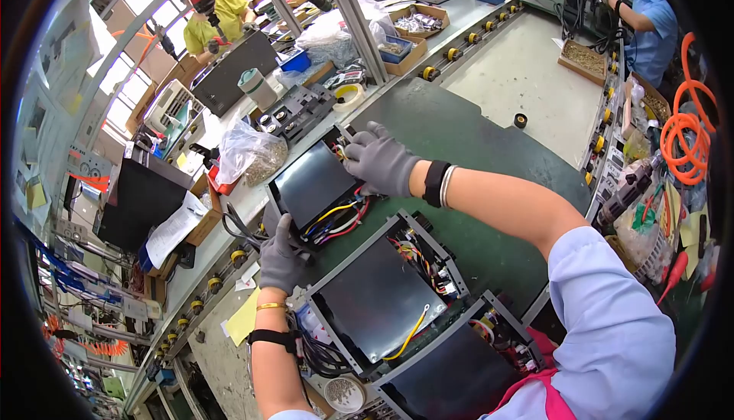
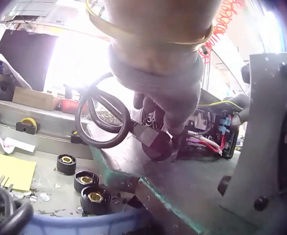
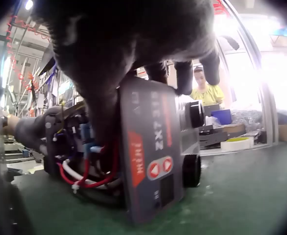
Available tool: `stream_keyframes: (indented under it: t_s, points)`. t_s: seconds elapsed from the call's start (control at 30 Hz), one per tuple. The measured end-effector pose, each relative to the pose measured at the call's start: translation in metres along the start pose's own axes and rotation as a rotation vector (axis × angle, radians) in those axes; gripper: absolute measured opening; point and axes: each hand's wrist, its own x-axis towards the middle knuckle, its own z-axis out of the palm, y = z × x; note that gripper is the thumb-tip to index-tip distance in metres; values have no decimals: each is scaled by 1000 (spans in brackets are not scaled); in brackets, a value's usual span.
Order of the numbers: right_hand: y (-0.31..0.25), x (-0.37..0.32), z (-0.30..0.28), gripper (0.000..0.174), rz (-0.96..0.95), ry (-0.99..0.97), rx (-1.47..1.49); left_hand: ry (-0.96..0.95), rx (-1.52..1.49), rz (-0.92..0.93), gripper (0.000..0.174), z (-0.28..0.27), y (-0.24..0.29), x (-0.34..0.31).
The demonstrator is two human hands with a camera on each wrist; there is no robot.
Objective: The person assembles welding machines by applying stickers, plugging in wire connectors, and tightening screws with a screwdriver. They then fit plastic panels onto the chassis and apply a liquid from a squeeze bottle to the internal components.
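Observation:
On the green work surface, the farthest of the box-like units (image 1: 312, 183) has a dark, shiny top and loose coloured wires (image 1: 336, 225). My gloved right hand (image 1: 378, 161) grips its front end; in the right wrist view the thumb is behind the labelled front panel (image 3: 148, 152), the fingers over its upper edge. At the opposite end, my gloved left hand (image 1: 281, 261) holds the rear edge. A looped black cable (image 2: 126, 122) with a thick round end hangs beside the left fingers (image 2: 175, 115) in the left wrist view. The rear panel's contact with those fingers is partly hidden.
Two similar units stand nearer me, one with a black top (image 1: 375, 297), the other (image 1: 451, 374) closest. A bag of small parts (image 1: 264, 161) and a roll of tape (image 1: 349, 97) lie beyond. An orange coiled hose (image 1: 683, 148) hangs right. Two other people work farther off.

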Motion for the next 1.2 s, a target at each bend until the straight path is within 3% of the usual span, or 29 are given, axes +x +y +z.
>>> stream_keyframes:
  t_s: [0.07, 0.2, 0.33, 0.43, 0.53, 0.57, 0.6, 0.63, 0.67, 0.7, 0.83, 0.97, 1.07, 1.17, 1.2]
  points:
    - [0, -11, 5, 69, -11, 153, 31, -19, -59, -32, 94, 2, 2, -1]
    - [6, -24, 11, 48, -25, 212, 233, -22, -35, -40, 96, -2, 7, -1]
    - [10, -19, 27, 24, -152, 389, 24, 33, -8, 11, 92, -3, 11, 2]
    - [11, -15, 35, 23, -199, 453, -40, -49, 176, -70, 92, -22, 31, 5]
    - [4, -30, 9, 34, -142, 328, -162, 5, 296, -38, 74, -56, 77, 4]
    - [0, -39, -2, 36, -61, 320, 30, 33, 301, -30, 69, -66, 94, -1]
    - [-4, -50, -14, 38, 17, 311, 217, 35, 114, -40, 55, -78, 115, -6]
    - [-7, -62, -28, 41, 91, 302, 400, 12, 4, -43, 53, -87, 134, -13]
    - [-9, -76, -45, 50, 164, 167, 741, -8, -107, -46, 51, -93, 153, -22]
    - [-14, -91, -47, 54, 169, 135, 761, -29, -219, -49, 49, -96, 169, -29]
    - [-40, -131, -44, 71, 253, -13, 851, -80, -200, 150, 47, -90, 204, -41]
    - [-46, -139, -26, 90, 324, -106, 977, -53, -139, 148, 47, -81, 216, -48]
    - [-50, -132, -41, 95, 357, -244, 908, -30, -117, 128, 47, -78, 217, -52]
    - [-56, -113, -88, 101, 366, -569, 569, -33, -93, 157, 47, -74, 219, -51]
    - [-58, -110, -84, 102, 339, -562, 471, -42, -90, 172, 47, -74, 220, -51]
